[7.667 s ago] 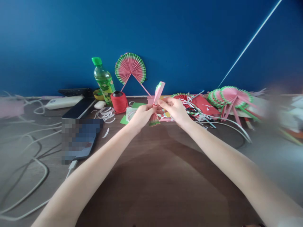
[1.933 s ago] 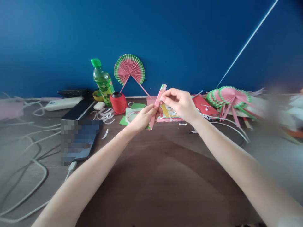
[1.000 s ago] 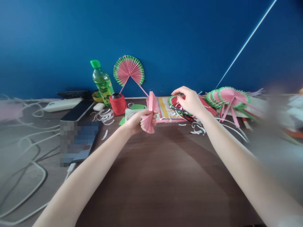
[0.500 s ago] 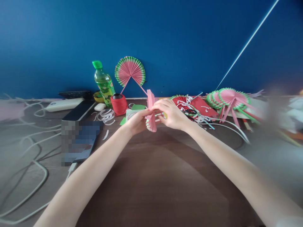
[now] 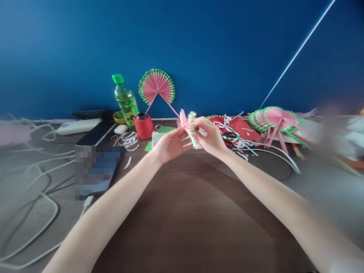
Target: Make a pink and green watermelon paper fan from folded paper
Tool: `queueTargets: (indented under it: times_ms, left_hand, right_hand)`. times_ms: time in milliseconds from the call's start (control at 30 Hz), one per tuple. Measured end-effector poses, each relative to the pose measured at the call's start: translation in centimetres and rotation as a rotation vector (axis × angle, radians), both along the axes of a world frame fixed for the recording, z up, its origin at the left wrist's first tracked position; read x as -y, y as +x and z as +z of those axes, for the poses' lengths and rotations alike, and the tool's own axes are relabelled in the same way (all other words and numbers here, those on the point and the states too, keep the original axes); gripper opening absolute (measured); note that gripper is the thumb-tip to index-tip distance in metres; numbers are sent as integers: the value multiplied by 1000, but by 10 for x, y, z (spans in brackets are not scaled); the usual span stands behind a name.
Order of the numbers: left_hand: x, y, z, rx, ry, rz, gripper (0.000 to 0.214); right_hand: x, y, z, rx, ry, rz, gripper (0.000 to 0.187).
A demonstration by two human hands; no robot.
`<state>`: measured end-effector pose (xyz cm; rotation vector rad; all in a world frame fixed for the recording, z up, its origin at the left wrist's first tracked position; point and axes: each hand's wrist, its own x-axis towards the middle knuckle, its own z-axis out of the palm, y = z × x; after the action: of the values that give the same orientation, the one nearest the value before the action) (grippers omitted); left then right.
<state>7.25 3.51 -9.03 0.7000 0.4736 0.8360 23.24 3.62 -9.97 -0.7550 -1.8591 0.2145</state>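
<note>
Raised above the dark table, a pink pleated paper fan point(image 5: 192, 131) with a green and white edge is held between both hands. My left hand point(image 5: 170, 146) pinches it from the left, with thumb and fingers at its pleats. My right hand point(image 5: 212, 137) grips its pleated edge from the right, fingers bent; some fingertips are hidden behind the paper. Behind them, an opened watermelon-coloured paper fan point(image 5: 156, 87) stands against the blue wall on two pink sticks. A spool of red thread point(image 5: 143, 127) is just left of the hands.
Several finished fans point(image 5: 280, 115) lie at the right, near a red paper sheet point(image 5: 246, 129) and scissors point(image 5: 229, 137) among white paper strips. A green-capped bottle point(image 5: 125, 100), a phone point(image 5: 99, 172), a power bank point(image 5: 95, 132) and white cables point(image 5: 54, 204) occupy the left.
The held fan has turned and its pleats have shifted, so more of the green and white edge shows at the right hand. Both hands stay in nearly the same place.
</note>
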Motion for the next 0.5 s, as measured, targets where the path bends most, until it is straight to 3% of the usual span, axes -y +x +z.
queueTargets:
  times_ms: [100,233,433,500]
  left_hand:
    - [3,7,-1,49,-74,157,19]
    - [3,10,-4,70,-107,350,20]
    - [-3,6,-6,20,34,418,9]
    - [-4,5,-5,-6,99,469,7]
  right_hand:
    - [0,-1,-3,-207,-187,-6,11]
    - [-2,-2,-6,-351,-312,57,20]
    - [-5,-3,-14,-473,-435,84,24]
    - [-4,-7,-17,-538,-556,124,24]
